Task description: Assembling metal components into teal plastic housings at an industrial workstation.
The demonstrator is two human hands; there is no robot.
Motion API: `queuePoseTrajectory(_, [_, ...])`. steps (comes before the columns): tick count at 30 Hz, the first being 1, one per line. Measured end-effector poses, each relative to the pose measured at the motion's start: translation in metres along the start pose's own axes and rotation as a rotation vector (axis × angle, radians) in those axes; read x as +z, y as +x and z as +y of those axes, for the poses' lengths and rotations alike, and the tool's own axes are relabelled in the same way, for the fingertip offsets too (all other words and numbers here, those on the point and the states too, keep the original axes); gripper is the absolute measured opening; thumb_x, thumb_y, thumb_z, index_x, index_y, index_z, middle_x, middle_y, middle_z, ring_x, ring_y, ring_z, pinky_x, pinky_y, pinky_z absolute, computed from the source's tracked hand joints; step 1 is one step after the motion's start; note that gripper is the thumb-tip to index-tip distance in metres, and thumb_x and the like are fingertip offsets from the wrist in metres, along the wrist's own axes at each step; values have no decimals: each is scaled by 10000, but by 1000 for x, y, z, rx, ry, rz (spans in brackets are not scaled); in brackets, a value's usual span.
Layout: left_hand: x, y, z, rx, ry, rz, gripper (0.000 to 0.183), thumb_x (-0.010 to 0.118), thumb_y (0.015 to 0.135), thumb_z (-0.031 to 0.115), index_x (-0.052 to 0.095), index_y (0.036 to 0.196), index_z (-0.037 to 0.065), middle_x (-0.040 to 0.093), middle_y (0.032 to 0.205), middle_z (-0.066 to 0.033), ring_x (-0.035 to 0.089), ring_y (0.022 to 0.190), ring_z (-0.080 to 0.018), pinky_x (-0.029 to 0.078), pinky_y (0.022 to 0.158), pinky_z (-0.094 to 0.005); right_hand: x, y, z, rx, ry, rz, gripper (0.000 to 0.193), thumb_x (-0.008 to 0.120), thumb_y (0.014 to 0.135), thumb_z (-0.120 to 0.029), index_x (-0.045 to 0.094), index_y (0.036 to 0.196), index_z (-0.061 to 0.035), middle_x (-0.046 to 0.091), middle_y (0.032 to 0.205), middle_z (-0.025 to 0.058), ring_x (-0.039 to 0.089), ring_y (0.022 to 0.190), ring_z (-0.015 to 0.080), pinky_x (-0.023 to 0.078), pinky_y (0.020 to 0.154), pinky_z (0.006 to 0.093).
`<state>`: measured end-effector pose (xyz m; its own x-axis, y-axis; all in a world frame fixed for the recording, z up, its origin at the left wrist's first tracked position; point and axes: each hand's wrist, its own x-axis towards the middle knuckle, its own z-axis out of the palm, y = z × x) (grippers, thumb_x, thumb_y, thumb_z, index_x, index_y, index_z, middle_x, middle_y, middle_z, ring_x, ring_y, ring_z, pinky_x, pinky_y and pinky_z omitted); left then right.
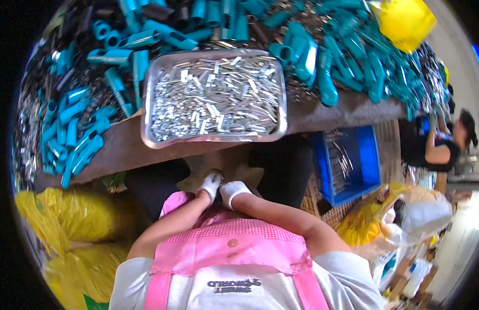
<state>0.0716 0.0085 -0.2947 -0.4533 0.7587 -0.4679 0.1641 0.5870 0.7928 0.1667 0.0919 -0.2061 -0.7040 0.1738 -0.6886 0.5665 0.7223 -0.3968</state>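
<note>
My two hands, in white gloves, are close together low over my lap, below the table edge and in front of my pink apron (234,243). My left hand (211,186) looks closed, with a small dark patch at its fingers. Beside it my right hand (233,194) is also curled; whatever either one grips is too small or hidden to make out. On the table edge ahead of them sits a metal tray (146,111) heaped with small, flat silver metal pieces (213,98).
Teal plastic handles (301,49) and loose metal parts cover the table. A blue bin (368,155) with several metal strips stands at the right. Yellow bags (79,217) lie at the left, another yellow bag (361,222) at the right. A person (441,142) sits farther right.
</note>
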Motion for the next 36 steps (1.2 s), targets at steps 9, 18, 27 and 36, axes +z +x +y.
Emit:
queuePoseTrajectory(9, [-37, 77, -4, -672, -683, -431, 362, 439, 923, 335, 501, 1221, 140, 569, 1157, -94, 547, 984, -186, 428, 846, -335, -76, -312, 27, 307, 727, 422, 502, 768, 647, -341, 614, 1045, -74, 659, 859, 118, 637, 765, 253, 501, 713, 345])
queuePoseTrajectory(18, [2, 113, -33, 51, 348, -667, 412, 464, 893, 295, 500, 1219, 45, 573, 1163, -121, 554, 1006, -260, 435, 867, -344, 158, -569, -51, 1077, 1365, 826, 307, 715, 602, -44, 615, 891, -11, 545, 641, -9, 518, 539, 76, 431, 496, 238])
queuePoseTrajectory(27, [-41, 29, 17, 227, 1277, -584, 426, 446, 869, 323, 514, 1202, 67, 549, 1186, -212, 530, 1081, -375, 431, 901, -402, 379, -473, 33, 1355, 1584, 783, 295, 665, 757, -280, 606, 873, -16, 581, 662, 51, 551, 505, 134, 460, 480, 279])
queuePoseTrajectory(36, [-134, -27, 75, 567, 1378, 513, 457, 501, 868, 346, 558, 1157, -4, 569, 1129, -241, 530, 1028, -394, 404, 913, -440, 573, -405, 220, 1392, 1789, 574, 346, 666, 789, -289, 626, 1066, -86, 626, 929, 101, 603, 819, 232, 506, 668, 399])
